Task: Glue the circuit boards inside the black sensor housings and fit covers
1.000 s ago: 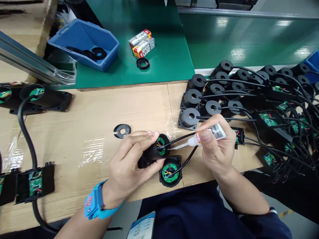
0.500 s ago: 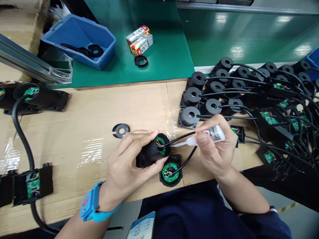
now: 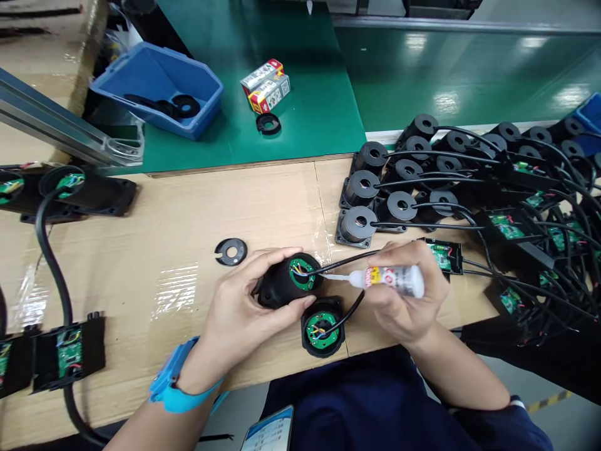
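Left hand: grip clamped on a black cylindrical housing (image 3: 279,283), thumb below and fingers above; call it left hand (image 3: 246,313).
Housing pose: on the near part of the tape-covered surface (image 3: 188,219), tilted, open end toward the right; probably so the round green circuit board (image 3: 308,283) inside faces the nozzle.
Right hand: right hand (image 3: 410,297) has its grip closed around a white nozzle bottle (image 3: 397,280), held nearly level, likely to steer the thin tip sideways to the rim.
Nozzle tip: at the housing's open edge; contact cannot be told.
Black cable (image 3: 350,259): leaves the open end toward the right hand, above the nozzle, leaving the lower rim reachable, it seems.
Second housing (image 3: 323,341): just beside the first, open end up, board exposed.
Slotted ring (image 3: 242,253): flat, beyond the left hand, apparently within easy reach.
Capped housings (image 3: 357,227): rows at far right, cables trailing rightward, presumably to avoid tangling.
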The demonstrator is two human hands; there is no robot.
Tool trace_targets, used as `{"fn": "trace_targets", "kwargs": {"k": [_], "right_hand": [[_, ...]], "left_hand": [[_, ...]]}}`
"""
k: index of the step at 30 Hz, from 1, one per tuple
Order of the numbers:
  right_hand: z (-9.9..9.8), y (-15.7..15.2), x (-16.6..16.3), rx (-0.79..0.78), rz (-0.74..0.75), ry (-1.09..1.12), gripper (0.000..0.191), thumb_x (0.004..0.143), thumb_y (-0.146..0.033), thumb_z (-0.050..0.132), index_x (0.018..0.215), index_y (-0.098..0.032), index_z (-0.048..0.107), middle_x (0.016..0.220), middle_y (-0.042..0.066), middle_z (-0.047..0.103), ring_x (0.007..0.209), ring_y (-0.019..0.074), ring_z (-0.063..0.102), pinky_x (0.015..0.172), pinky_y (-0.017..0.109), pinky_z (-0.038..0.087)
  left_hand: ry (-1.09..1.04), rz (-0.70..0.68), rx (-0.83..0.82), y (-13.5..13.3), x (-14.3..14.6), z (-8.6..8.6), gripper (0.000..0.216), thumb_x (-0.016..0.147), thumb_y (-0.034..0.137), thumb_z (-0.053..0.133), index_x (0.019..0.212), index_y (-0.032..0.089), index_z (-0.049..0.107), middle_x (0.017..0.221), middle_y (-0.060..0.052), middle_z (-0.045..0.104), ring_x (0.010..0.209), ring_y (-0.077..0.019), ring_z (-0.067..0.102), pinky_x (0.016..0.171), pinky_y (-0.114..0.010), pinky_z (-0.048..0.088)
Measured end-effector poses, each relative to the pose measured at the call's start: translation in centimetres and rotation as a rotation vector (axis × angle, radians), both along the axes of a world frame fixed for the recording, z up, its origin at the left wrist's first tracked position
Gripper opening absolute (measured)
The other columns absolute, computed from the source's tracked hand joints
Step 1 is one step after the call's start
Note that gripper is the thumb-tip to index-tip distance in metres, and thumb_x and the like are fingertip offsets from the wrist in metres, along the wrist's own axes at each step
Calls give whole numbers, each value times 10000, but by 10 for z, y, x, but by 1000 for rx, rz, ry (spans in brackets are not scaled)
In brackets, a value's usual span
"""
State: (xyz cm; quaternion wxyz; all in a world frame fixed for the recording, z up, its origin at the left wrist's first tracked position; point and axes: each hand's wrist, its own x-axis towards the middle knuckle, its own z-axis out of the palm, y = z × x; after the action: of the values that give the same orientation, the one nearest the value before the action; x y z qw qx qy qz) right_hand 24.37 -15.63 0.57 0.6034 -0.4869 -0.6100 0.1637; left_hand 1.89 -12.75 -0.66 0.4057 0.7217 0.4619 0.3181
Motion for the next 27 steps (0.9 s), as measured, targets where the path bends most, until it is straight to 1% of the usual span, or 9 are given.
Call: {"fn": "trace_targets", "kwargs": {"k": [2,4,8,10,13,16,20,23,27], "right_hand": [[1,3,1,-55,-30,161,355,935,-608,684,883,-257,663,668,-20,608,520,120,530,437,295,384],[6,9,1,-134,-13,278,366,940,-610,676,841,-258,655,649,-25,583,508,110,497,438,285,362],[19,23,1,-340,163,386,360,909,-557,744,802,-240,609,656,-45,589,535,94,497,501,260,403],[25,29,0,-410,220,374,370,886,-519,783,778,-230,579,642,-56,572,554,91,491,521,249,398],[28,36,-3,-465,259,302,403,844,-496,827,741,-217,556,628,-66,545,559,82,455,526,241,365],[28,38,-5,-510,300,276,425,822,-520,839,738,-213,556,626,-69,551,556,81,447,523,244,347],[25,39,-7,-541,335,277,415,831,-523,829,760,-213,563,652,-66,578,572,83,473,534,244,360],[24,39,-7,-540,342,275,398,848,-510,818,768,-210,569,651,-70,574,568,76,463,532,237,355],[22,40,-7,-539,341,273,408,842,-529,817,774,-210,571,657,-71,575,574,75,468,532,228,359]], "left_hand": [[-38,8,-70,0,-1,-4,536,788,339,870,1280,300,661,1262,-19,710,1169,-225,687,1073,-388,560],[-62,3,-126,1,0,-6,542,796,336,870,1292,307,651,1283,-17,708,1181,-226,691,1082,-384,565],[-125,-43,-199,3,3,-7,549,829,317,850,1327,296,621,1334,-15,704,1234,-210,684,1102,-330,563],[-169,-72,-217,3,5,-7,550,846,293,838,1343,308,605,1352,-8,700,1258,-196,675,1094,-298,566],[-238,-100,-233,3,6,-9,556,862,259,824,1360,330,589,1376,-1,692,1269,-182,673,1077,-275,575],[-265,-89,-253,2,6,-11,571,859,249,827,1371,323,586,1395,-14,685,1287,-185,665,1081,-273,572],[-264,-79,-273,1,5,-11,579,851,251,835,1371,318,591,1407,-18,678,1305,-184,653,1097,-268,559],[-260,-73,-272,1,5,-12,585,846,258,840,1371,311,590,1399,-28,684,1293,-196,663,1089,-293,572],[-238,-59,-264,1,5,-12,586,837,279,846,1366,274,592,1395,-68,687,1286,-242,672,1082,-370,594]]}}
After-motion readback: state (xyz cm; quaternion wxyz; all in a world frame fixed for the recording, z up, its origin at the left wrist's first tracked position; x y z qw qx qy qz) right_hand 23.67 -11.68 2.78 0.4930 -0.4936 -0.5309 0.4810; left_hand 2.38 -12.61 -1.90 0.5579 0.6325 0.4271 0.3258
